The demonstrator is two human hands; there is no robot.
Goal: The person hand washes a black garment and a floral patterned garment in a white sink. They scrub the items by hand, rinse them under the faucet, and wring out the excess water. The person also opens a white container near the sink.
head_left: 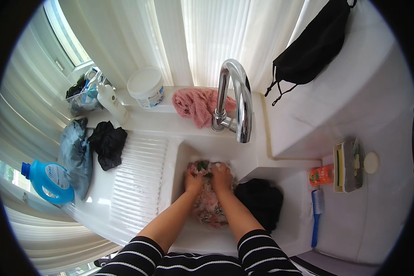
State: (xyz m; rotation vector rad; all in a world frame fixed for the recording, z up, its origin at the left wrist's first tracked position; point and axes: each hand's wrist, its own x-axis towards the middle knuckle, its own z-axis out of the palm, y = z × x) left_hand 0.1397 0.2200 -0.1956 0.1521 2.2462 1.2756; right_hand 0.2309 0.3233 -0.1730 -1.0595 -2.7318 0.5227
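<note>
Both my hands are down in the white sink basin point(181, 158), on a wet pink floral cloth point(209, 207). My left hand point(194, 180) has its fingers closed round the cloth's far left part. Close beside it, my right hand point(221, 177) grips the far right part, its fingers bent into the fabric. A bunched bit of cloth with dark green print shows between the two hands. Most of the cloth lies below them, between my forearms. What garment it is, I cannot tell. Black fabric point(261, 200) lies just right of my right forearm.
A chrome faucet point(244, 101) arches over the basin's far side. Left is a ribbed washboard point(138, 179) with black cloth point(108, 145), grey-blue cloth point(76, 154) and a blue jug point(53, 184). A pink towel point(195, 105) and white tub point(146, 87) stand behind; a blue brush point(316, 216) lies right.
</note>
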